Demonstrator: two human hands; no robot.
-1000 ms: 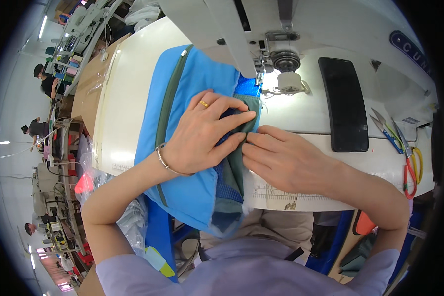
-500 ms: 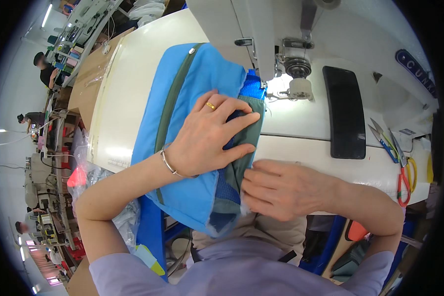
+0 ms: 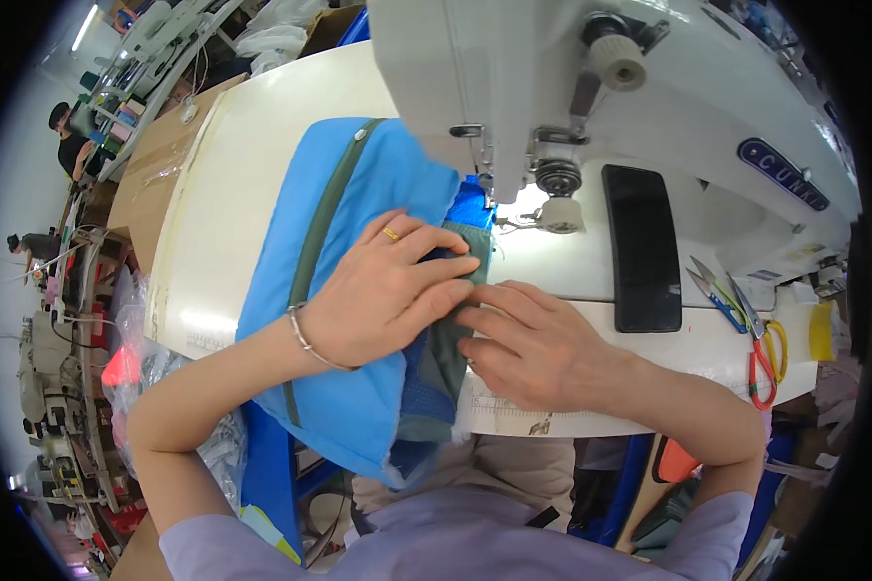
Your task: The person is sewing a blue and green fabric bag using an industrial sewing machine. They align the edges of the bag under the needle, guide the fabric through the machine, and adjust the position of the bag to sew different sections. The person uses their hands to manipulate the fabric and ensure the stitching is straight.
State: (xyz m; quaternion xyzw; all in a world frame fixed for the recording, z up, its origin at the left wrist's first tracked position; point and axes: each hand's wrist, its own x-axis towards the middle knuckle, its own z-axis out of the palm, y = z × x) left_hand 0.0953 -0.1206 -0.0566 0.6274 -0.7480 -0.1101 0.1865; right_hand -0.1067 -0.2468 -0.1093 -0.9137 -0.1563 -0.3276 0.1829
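Note:
A light-blue fabric piece (image 3: 349, 387) with a dark green strip (image 3: 312, 228) lies left of the sewing machine's needle area (image 3: 491, 194). Along its right side run a grey-green fabric edge (image 3: 448, 339) and navy mesh; the far end is under the presser foot. My left hand (image 3: 388, 286), with a ring and bracelet, rests over the cloth, its thumb and fingers closed on the green edge. My right hand (image 3: 543, 349) pinches that same edge just nearer to me, fingertips almost touching the left thumb. The cloth's near end hangs past the table edge.
A black phone (image 3: 641, 247) lies right of the needle area. Beyond it are red-handled scissors (image 3: 761, 353) and smaller blue-and-green snips (image 3: 722, 295). The machine head (image 3: 513, 77) overhangs the white table (image 3: 242, 174). Other people work at the far left.
My right hand has moved up along the green edge to meet my left hand. The left thumb and fingers have drawn closer together. The whole view has shifted slightly.

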